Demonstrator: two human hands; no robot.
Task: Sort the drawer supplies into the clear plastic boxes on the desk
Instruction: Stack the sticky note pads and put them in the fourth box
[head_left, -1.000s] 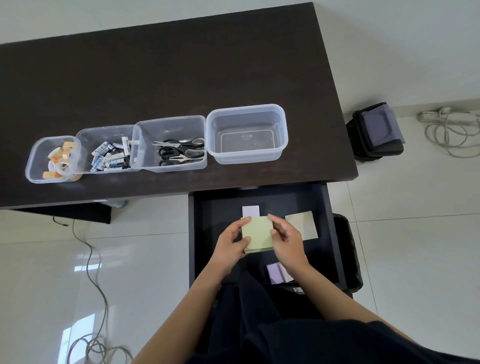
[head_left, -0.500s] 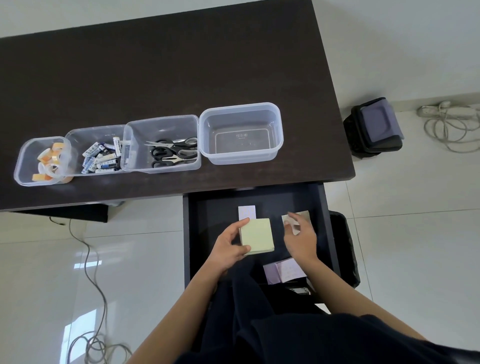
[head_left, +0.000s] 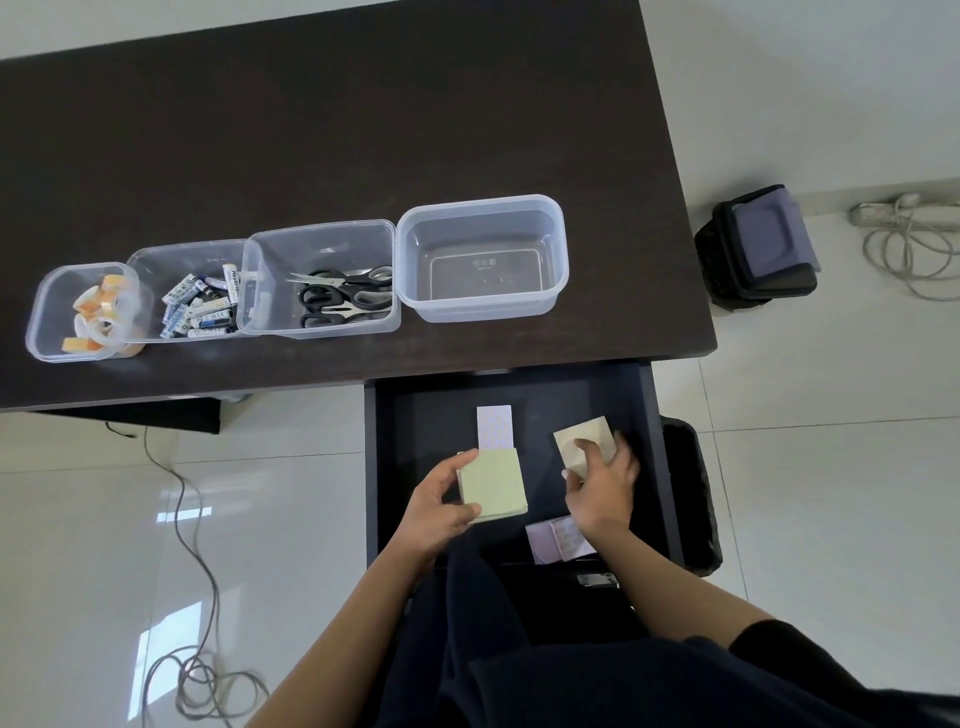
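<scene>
Four boxes (head_left: 482, 260) stand in a row on the desk (head_left: 332, 130), behind the open drawer (head_left: 649, 415).

Matt dark wood desk (head_left: 311, 130), 4 clear glossy plastic boxes (head_left: 483, 306), matt paper pads (head_left: 496, 480), glossy floor tiles (head_left: 831, 467).

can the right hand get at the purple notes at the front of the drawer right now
Probably not yet: the right hand already grips a beige note pad, though the purple notes lie uncovered just beneath its wrist.

Over the open drawer (head_left: 649, 415), the left hand (head_left: 436, 512) holds a green sticky-note pad (head_left: 496, 483); the right hand (head_left: 602, 488) grips a beige pad (head_left: 576, 439). On the desk (head_left: 311, 130), the rightmost clear box (head_left: 483, 306) holds nothing.
</scene>
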